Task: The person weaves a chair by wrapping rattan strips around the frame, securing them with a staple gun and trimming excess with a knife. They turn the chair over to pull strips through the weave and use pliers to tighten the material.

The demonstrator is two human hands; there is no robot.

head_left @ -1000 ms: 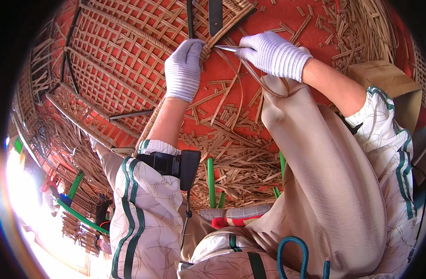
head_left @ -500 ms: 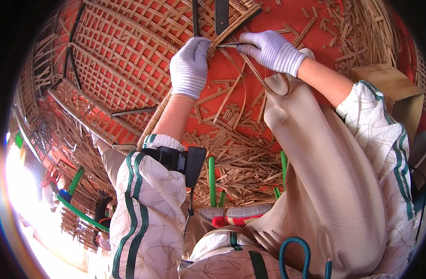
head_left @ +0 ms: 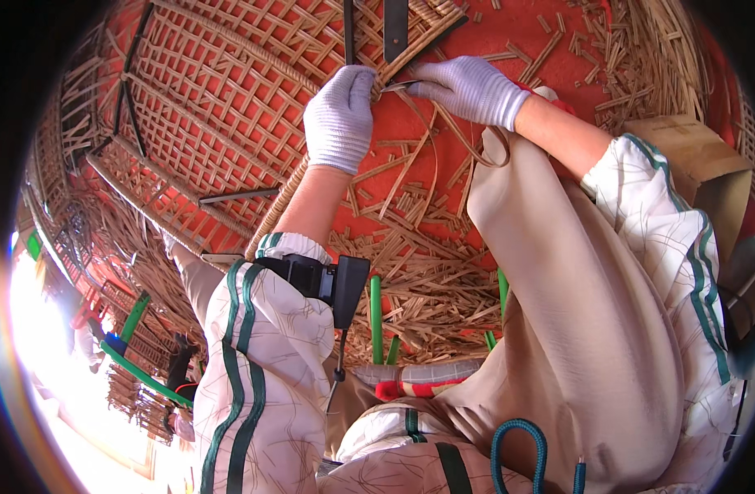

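A woven cane frame [head_left: 221, 107] is filling the view from about ten o'clock round to twelve, its open lattice showing the red floor [head_left: 571, 86] through the gaps. Its wrapped rim is running past the left hand [head_left: 339, 118], which is working near twelve o'clock in a pale striped glove. That hand is closing its fingers snugly on the rim, thumb side toward one o'clock. The right hand [head_left: 474, 89], gloved alike, is reaching in from one o'clock and pinching a slim metal blade [head_left: 400, 85]. Its fingers are curling shut around the tool, hiding the handle, and the tip is pointing toward nine o'clock, at the rim; whether it is touching, I cannot tell. A brown cane strip [head_left: 494, 156] is looping at about five o'clock from the right hand, beside the trouser knee. A flat black bar [head_left: 395, 29] is standing against the frame at twelve o'clock, and a thinner one [head_left: 349, 33] is running beside it, down toward the left hand.

Cane cuttings [head_left: 427, 305] are littering the floor around five and six o'clock, where a green leg [head_left: 376, 321] is rising among them. A heap of cane [head_left: 674, 49] is curving along two o'clock. Just below it, a cardboard box [head_left: 699, 156] is sitting open. A black device [head_left: 349, 292] is resting at the left forearm, toward seven o'clock.
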